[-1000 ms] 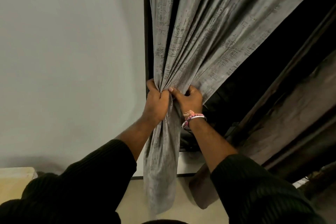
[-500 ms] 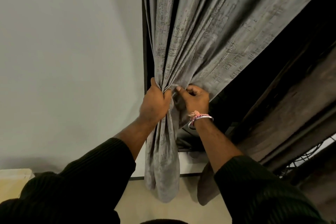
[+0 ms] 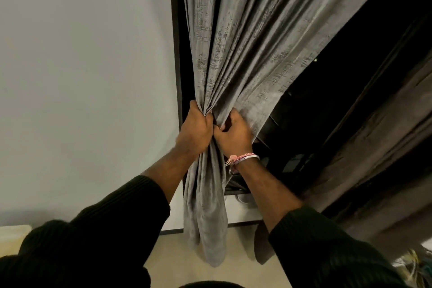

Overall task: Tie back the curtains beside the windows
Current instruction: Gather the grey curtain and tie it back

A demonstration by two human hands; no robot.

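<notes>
**Q:** Curtain (image 3: pixel 245 42) position and condition?

**A:** Grey, textured fabric, hanging beside the dark window frame (image 3: pixel 175 54) at the edge of the pale wall (image 3: pixel 81 77). Its folds fan out wide toward the upper right and converge to a narrow bunch at mid-picture, where both hands meet. Below the hands the gathered cloth hangs as a loose, rounded tail above the floor (image 3: pixel 233 271).

**Q:** State of the left hand (image 3: pixel 195 132)?

**A:** Clenched round the bunched curtain from the wall side, fingers wrapped about the gathered folds, back of the hand toward the camera.

**Q:** State of the right hand (image 3: pixel 233 135)?

**A:** Curled fingers grasp the same bunch from the window side, touching the left hand. A pink and white bracelet (image 3: pixel 243 159) sits on this wrist. Both forearms emerge from dark ribbed sleeves (image 3: pixel 105 229).

**Q:** Is a tie-back visible?

**A:** Cannot tell; whatever lies between the fingers and the cloth is hidden.

**Q:** Surroundings?

**A:** To the right of the grey curtain, the window opening (image 3: pixel 339 112) appears black. Farther right hangs a second, brown curtain (image 3: pixel 385 159), well apart from the hands and running diagonally across the view. A white sill or ledge (image 3: pixel 243 213) shows behind the hanging tail of the grey curtain. A pale surface (image 3: pixel 11 236) occupies the lower left corner, its nature unclear, and some blurred light-coloured items (image 3: pixel 413 262) sit in the lower right corner.
</notes>
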